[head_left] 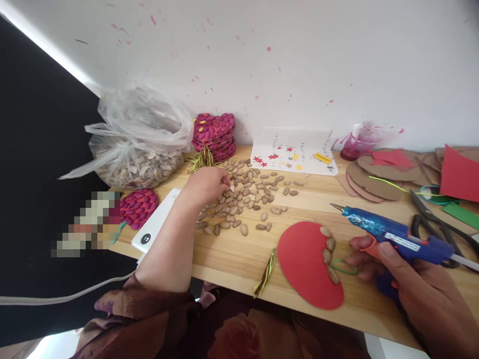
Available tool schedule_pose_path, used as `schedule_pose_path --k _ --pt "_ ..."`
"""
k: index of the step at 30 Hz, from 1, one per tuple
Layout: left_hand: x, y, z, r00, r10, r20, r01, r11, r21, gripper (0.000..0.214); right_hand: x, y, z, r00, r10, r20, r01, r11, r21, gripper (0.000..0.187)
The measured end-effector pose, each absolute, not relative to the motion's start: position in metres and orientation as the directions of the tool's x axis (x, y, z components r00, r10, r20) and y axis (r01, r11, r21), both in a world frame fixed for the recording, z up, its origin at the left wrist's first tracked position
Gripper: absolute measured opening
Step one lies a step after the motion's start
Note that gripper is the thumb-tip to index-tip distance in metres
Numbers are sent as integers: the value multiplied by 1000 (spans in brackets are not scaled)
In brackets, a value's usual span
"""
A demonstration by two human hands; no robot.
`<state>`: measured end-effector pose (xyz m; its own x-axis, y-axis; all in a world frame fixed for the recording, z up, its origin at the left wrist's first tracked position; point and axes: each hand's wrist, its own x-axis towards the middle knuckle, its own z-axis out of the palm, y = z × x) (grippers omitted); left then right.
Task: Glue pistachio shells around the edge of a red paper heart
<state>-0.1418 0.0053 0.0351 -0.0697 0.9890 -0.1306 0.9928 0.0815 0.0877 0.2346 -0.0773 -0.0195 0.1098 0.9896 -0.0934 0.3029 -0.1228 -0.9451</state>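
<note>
My left hand is over a spread of peanut shells, its fingers pinched at a pale peanut shell. In my right hand is a blue glue gun, its fingers wrapped round the handle and its metal tip pointing left. Below the tip lies a red rounded cutout with several peanut shells in a curved row along its notched edge. A yellow-green and brown tassel hangs from its left side, and a green loop shows at the notch.
A plastic bag of shells stands back left, beside stacked purple shell-covered pieces. One more purple piece lies near a white power bank. Star-covered paper, a pink-stained cup, cardboard cutouts and scissors sit along the back and right.
</note>
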Motion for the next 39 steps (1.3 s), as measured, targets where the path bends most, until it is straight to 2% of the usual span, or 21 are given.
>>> schedule_pose_path --k 8,13,18,22,26,29,35,39 --pt "-146 11 21 53 994 -100 981 -33 189 28 236 -77 -20 104 993 -61 335 -92 -938 41" --pt "-142 13 18 80 997 -22 966 -72 250 19 231 -77 -16 106 992 -62 312 -92 -946 40" --pt "-140 9 22 86 992 95 911 -117 396 12 233 -78 -18 111 991 -79 308 -110 -945 41" --pt "-139 6 23 78 991 111 861 -123 493 7 236 -78 -21 93 992 -83 304 -108 -946 39" --pt "-139 6 21 74 992 104 806 -121 579 13 238 -76 -23 67 994 -88 308 -105 -946 38" --pt "-141 9 19 70 997 42 816 -81 573 20 237 -77 -23 81 994 -77 303 -98 -948 38" --pt "-147 14 18 92 994 -66 898 -54 437 23 234 -79 -21 95 993 -72 303 -98 -948 37" --pt "-147 15 17 97 989 -112 905 -41 423 26 235 -78 -20 90 992 -85 294 -107 -950 40"
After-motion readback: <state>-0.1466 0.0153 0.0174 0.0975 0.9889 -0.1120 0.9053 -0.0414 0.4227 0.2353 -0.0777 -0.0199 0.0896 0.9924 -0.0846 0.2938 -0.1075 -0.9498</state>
